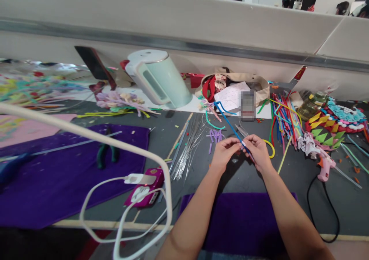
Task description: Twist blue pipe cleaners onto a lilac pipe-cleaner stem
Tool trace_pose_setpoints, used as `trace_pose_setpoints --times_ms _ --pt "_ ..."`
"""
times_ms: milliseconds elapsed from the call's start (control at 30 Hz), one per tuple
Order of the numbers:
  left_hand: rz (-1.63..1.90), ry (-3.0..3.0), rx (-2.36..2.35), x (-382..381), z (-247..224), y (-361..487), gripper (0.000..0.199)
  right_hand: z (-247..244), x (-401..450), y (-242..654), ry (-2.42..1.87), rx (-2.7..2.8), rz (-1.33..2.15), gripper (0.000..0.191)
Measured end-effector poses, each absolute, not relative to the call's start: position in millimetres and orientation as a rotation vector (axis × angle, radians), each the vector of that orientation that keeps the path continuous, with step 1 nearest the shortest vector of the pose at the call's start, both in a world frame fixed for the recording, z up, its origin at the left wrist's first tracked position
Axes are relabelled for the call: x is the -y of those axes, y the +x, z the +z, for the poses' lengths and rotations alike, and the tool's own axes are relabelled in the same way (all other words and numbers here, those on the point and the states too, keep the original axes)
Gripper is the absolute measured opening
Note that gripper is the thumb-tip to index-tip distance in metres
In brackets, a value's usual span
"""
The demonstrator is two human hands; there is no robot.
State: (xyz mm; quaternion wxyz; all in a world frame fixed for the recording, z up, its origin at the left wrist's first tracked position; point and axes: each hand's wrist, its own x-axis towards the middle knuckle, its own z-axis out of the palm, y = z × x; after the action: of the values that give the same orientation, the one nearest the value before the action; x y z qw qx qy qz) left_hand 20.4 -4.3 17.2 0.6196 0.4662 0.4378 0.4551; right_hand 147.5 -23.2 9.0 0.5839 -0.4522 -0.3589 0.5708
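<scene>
Between both hands runs a blue pipe cleaner (229,124), slanting from upper left to lower right, its far end bent over. My left hand (226,154) pinches it from the left with thumb and fingers. Close beside, my right hand (257,152) grips the same pipe cleaner lower down, the fingertips nearly touching the left ones. Just beyond the fingers lie scissors (241,130), their blades showing and the handles partly hidden; a yellow loop (270,148) sticks out by my right hand. Short purple pipe cleaner pieces (215,136) lie left of the scissors.
A bundle of metal wires (188,152) and a magenta device with cable (145,187) lie to the left. A mint kettle (164,77) stands behind. Coloured pipe cleaners (284,116), a glass jar (313,104) and a pink glue gun (326,167) are on the right. A white cable (115,141) crosses the foreground.
</scene>
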Motion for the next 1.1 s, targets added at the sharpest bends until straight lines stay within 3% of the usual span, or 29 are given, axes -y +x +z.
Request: trace_pose_setpoints --times_ms 633,1100 --pt "1.046 1.114 -1.062 3 18 19 0.006 15 24 152 -1.018 0.895 1.451 0.025" --pt "1.013 1.169 -1.044 4 24 17 0.02 17 26 152 -1.001 0.836 1.478 0.026"
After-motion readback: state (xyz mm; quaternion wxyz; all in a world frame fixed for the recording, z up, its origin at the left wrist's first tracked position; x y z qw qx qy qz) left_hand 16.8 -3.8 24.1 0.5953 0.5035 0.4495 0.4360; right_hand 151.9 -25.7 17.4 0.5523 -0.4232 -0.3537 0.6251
